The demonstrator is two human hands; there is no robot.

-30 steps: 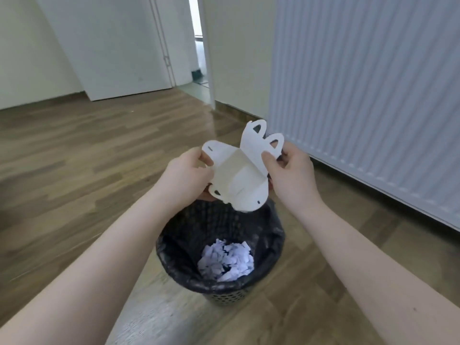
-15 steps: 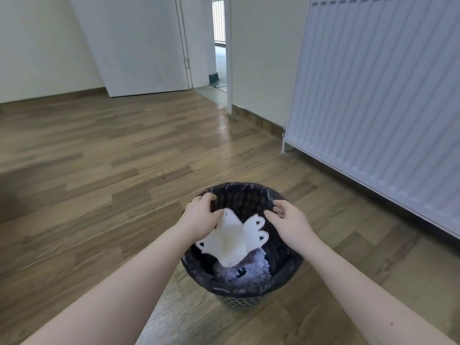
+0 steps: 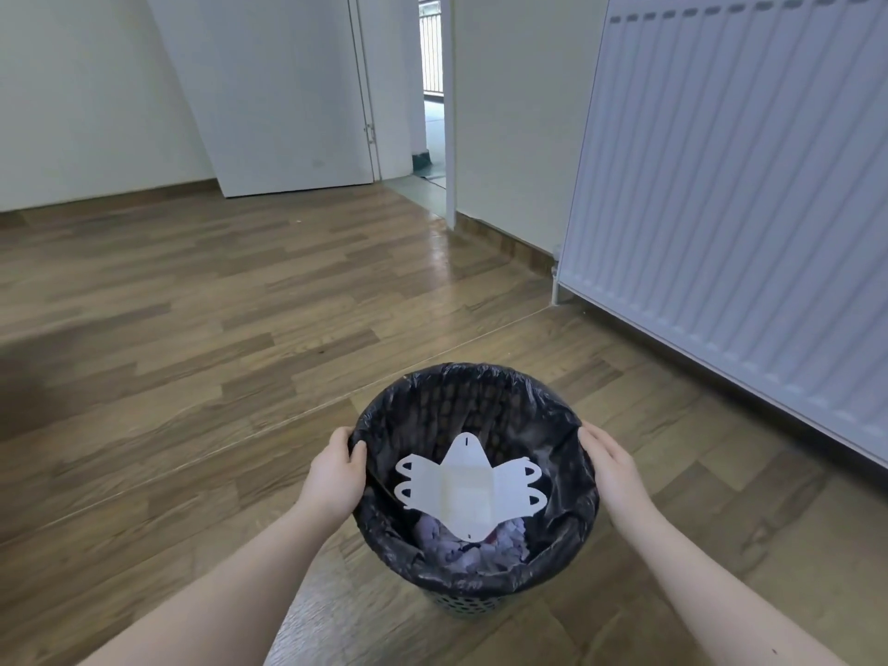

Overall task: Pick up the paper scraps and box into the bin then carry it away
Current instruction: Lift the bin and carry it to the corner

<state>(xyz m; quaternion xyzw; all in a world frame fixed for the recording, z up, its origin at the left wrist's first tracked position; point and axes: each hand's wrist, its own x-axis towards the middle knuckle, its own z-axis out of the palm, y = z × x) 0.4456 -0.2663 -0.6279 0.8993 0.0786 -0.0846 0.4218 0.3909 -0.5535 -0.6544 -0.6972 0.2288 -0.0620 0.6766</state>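
— How many bins?
— One bin (image 3: 475, 576), with one black liner (image 3: 552, 560) in it.
— And inside?
— One flattened white box (image 3: 468, 487); the paper scraps (image 3: 461, 550) beneath are heaped, too jumbled to count.
— Hands?
— Two: one left hand (image 3: 336, 473), one right hand (image 3: 610, 473). Also one radiator (image 3: 730, 223) and one door (image 3: 274, 88).

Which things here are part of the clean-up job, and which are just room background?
Job: bin, flattened box inside it, paper scraps beneath, left hand and right hand at the rim.
Background: radiator, door, wooden floor.
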